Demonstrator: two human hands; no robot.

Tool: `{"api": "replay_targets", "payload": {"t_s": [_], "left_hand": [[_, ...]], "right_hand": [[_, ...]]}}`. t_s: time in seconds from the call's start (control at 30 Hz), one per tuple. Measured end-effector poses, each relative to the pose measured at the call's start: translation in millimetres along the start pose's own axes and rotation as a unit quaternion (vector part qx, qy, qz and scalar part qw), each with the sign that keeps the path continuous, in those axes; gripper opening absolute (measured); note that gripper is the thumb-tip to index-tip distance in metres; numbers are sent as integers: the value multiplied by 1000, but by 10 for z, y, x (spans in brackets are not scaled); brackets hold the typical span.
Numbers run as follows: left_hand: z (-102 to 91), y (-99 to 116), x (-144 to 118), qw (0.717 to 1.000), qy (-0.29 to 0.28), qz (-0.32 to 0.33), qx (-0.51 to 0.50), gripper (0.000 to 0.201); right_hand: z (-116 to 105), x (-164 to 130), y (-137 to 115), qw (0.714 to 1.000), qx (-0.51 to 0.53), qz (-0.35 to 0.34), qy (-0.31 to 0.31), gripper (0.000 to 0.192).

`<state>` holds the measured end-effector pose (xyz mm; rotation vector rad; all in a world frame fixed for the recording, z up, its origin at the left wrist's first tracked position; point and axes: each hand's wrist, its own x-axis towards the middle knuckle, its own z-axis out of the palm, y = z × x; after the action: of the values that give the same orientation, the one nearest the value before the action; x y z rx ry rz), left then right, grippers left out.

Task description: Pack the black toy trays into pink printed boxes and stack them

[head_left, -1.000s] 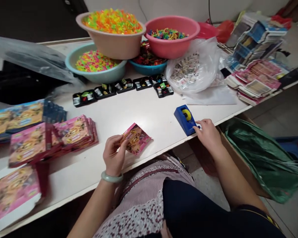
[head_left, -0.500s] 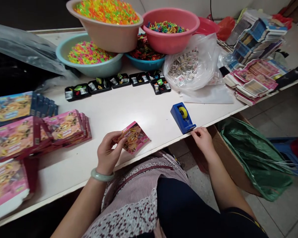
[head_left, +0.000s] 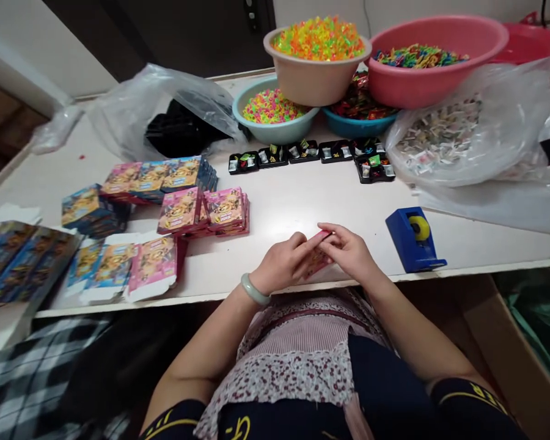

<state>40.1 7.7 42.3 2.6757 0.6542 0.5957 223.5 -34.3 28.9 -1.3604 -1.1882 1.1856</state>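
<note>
Head view: pinching 1 pink packet (head_left: 318, 261) between fingers of left hand (head_left: 279, 264) and right hand (head_left: 351, 253), near front edge of white table (head_left: 284, 214), apart from blue tape dispenser (head_left: 406, 244), partly hiding it.

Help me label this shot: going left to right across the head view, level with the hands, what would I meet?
Leftmost blue boxes → near pink box → left hand → pink packet → right hand → tape dispenser.

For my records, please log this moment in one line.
left hand: holding pink packet; right hand: on same packet; tape dispenser: on table
</note>
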Motion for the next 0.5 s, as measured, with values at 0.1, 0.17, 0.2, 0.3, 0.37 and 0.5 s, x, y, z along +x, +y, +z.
{"api": "replay_targets", "payload": {"t_s": [0.1,0.17,0.2,0.3,0.37,0.5], "left_hand": [[12,-92,-9,997,43,-20,-54,50],[21,-187,-22,986,96,-68,-117,38],[20,-241,-28,975,126,-101,-150,32],[-19,-405,-32,935,199,-171,-239,30],[-72,-496,-26,930,190,-155,-274,33],[-208,-639,-124,959,58,-62,-269,21]], "right_hand": [[-55,88,78,983,-182,-18,14,52],[-105,124,116,960,-277,-31,7,42],[-140,149,131,956,-291,-43,-2,36],[-339,313,142,963,-233,-91,-97,29],[-570,533,125,957,-202,-97,-184,27],[-1112,1149,96,933,-349,-52,-62,14]]}}
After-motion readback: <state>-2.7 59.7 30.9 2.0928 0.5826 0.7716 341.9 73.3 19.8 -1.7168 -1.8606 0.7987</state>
